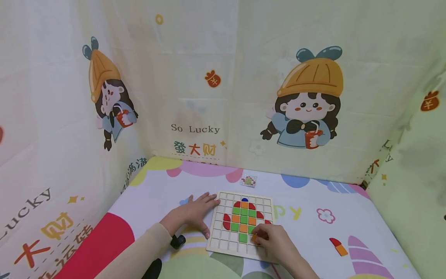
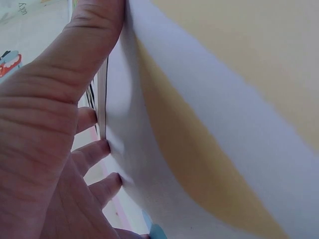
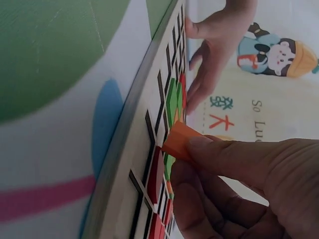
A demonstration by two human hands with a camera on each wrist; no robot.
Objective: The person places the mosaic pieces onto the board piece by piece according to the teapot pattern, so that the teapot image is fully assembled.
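A wooden grid board (image 1: 223, 250) lies on the table, with green, orange, red and blue tiles set in its cells. My left hand (image 1: 195, 211) is spread, its straight fingers and thumb touching the board's left edge. Between thumb and fingers, my right hand (image 1: 277, 242) pinches an orange square tile (image 3: 180, 141), held tilted over the board's lower right part. That hand hides some of the cells and tiles there. A red tile (image 3: 156, 175) lies in the board near the pinched tile in the right wrist view.
Right of the board lie a loose red quarter-round tile (image 1: 335, 242) and an orange tile (image 1: 342, 250), side by side. Behind the board is a small pattern card (image 1: 248, 180). A black object (image 1: 178, 241) is by the left wrist. Printed cloth walls surround the table.
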